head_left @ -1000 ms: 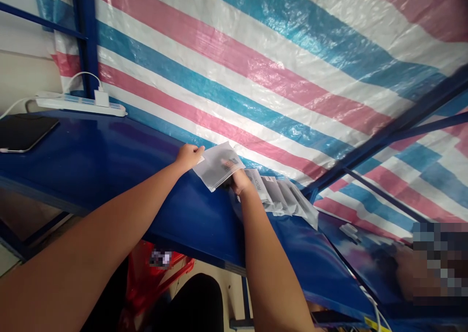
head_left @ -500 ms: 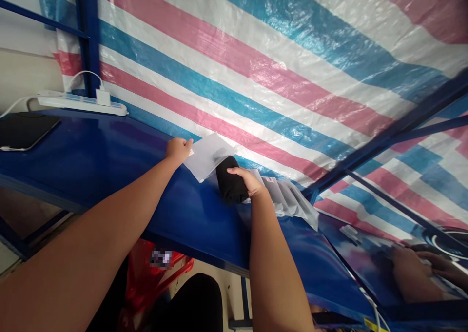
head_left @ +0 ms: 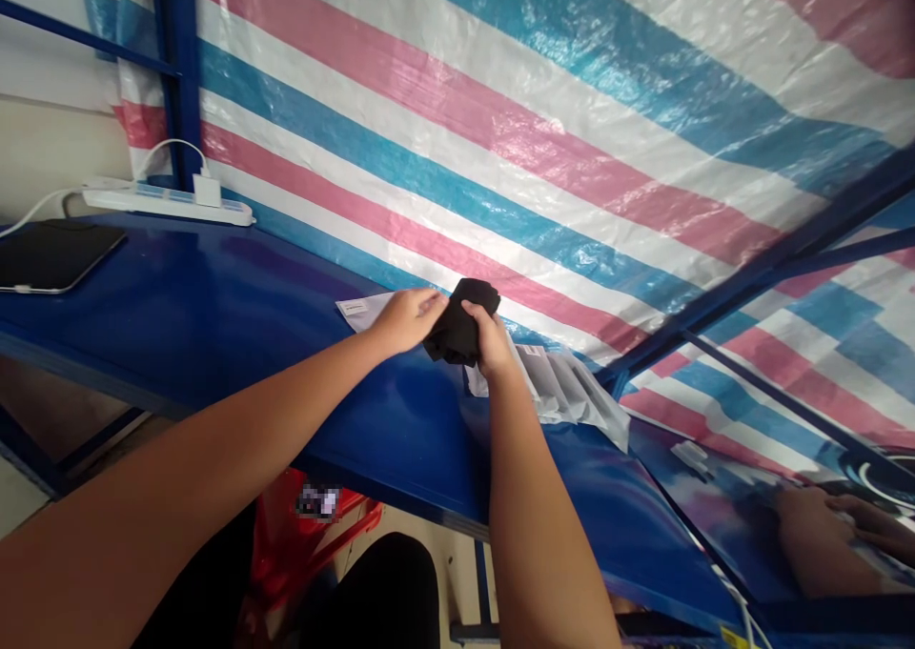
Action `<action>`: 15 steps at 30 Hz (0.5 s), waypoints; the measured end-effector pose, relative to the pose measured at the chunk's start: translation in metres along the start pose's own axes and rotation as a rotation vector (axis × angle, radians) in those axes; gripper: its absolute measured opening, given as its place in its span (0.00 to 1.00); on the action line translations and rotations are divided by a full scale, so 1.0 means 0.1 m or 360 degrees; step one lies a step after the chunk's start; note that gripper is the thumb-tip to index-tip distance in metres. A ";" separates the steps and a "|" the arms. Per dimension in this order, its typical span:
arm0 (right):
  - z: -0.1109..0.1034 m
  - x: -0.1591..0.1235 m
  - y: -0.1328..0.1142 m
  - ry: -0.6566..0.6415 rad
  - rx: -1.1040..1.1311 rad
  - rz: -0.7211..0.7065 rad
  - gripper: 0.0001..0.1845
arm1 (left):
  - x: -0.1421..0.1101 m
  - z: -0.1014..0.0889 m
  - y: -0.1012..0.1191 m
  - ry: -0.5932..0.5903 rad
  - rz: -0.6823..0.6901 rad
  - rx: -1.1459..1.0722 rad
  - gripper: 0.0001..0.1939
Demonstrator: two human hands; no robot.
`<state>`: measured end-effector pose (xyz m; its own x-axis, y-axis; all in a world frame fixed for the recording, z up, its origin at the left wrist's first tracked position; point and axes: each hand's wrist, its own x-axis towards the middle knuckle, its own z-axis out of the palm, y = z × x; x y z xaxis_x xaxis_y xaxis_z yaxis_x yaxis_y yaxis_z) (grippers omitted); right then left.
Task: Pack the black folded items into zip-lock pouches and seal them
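Observation:
A folded bundle of black cloth [head_left: 466, 317] is held up over the blue table, its exact kind of garment not clear. My right hand [head_left: 492, 339] grips it from the right, thumb lying across the near face. At its left edge, my left hand [head_left: 411, 320] has curled fingers against the cloth; its fingertips are partly hidden. Under my left hand lies a pale translucent bag [head_left: 355, 312] with a small white label at its left corner. Right of my right hand, several similar bags [head_left: 561, 387] stand overlapping in a row.
A white power strip [head_left: 172, 203] and a black tablet-like device [head_left: 57, 253] rest at the left of the blue table [head_left: 400, 430]. Striped plastic sheeting [head_left: 443, 134] hangs behind. At right, another person's hands [head_left: 822, 530] are over an adjoining table. A red stool [head_left: 286, 544] stands below.
My left hand has let go of the bag's corner and moved right to the black cloth. The bag now lies on the table. My right hand has raised and turned the cloth slightly.

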<state>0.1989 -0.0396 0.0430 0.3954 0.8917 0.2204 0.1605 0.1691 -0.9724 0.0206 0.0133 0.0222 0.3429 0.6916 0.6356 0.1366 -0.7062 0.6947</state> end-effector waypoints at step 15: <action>0.37 -0.18 -0.06 0.0469 -0.0712 -0.0831 0.23 | -0.07 0.28 0.16 -0.0025 -0.0398 -0.1065 0.30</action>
<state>0.1568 -0.0413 0.0420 0.3828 0.5823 0.7172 0.7212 0.2968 -0.6259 0.0463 -0.0072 0.0190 0.3899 0.8150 0.4287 -0.3848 -0.2787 0.8799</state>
